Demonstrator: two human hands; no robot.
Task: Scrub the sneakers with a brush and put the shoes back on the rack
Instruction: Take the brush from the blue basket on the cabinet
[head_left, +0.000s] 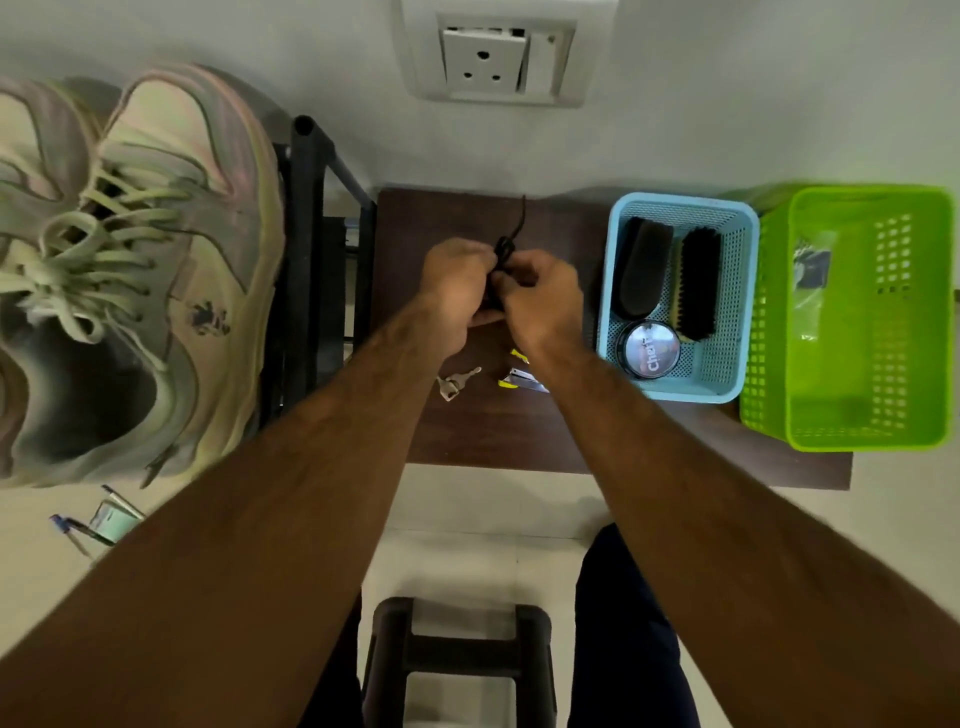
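Over the centre table (467, 436), pinches a thin black cord (505, 249) between left hand (457, 283) and right hand (540, 301), leaves 2 soft, light sneakers (171, 260) on the left rack (306, 208), likely best gripped at the heel, stiff brush (698, 283) right in basket (748, 291).

Sneakers (156, 270) on rack (306, 208) L of table (467, 436); brushes (698, 283), tin (652, 356) in basket (680, 200) on table R.
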